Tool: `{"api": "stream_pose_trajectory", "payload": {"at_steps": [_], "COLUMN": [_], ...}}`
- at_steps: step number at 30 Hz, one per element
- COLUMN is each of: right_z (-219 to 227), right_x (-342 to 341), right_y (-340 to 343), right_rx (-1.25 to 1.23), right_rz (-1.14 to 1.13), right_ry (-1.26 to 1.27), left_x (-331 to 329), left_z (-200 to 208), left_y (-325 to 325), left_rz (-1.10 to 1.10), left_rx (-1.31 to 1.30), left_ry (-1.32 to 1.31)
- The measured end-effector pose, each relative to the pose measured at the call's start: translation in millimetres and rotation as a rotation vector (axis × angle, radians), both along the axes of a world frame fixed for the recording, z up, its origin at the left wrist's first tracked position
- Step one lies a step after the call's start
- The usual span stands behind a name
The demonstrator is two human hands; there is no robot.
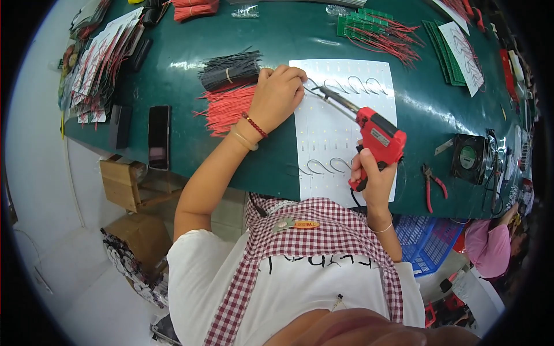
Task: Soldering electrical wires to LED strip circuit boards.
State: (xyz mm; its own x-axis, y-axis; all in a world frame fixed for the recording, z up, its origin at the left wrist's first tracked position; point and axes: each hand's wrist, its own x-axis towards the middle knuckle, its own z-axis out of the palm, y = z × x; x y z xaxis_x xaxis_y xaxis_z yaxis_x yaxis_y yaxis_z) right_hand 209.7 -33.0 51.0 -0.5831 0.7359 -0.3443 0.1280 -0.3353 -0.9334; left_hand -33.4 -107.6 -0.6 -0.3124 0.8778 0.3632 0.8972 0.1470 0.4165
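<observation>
Blue basket (pixel 424 241) near right hand (pixel 374 176), contents unclear

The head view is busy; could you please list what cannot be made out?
Head view:
- Left hand: hides anything beneath its fingers.
- Soldering gun: grip partly covered by the right hand.
- Gun tip: touching the white sheet or not, too small.
- Upper red wires: cut off by the top edge.

Head-worn fisheye view, facing steeply down past the wearer's chest (pixel 311 282), close above hands (pixel 279 92) (pixel 376 176) and green table (pixel 271 164)
</observation>
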Motion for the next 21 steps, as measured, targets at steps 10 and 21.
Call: {"api": "stream_pose_trajectory", "payload": {"at_steps": [10, 21], "right_z": [10, 23], "right_x": [14, 78], "right_y": [13, 49], "right_rx": [-0.009, 0.083], "right_rz": [-0.094, -0.316], "right_ry": [0.126, 0.338], "left_x": [0, 25], "left_z": [2, 6], "left_y": [-2, 9], "left_rz": [0.001, -0.368], "left_rx": [-0.039, -0.107], "left_ry": [-0.074, 0.162]}}
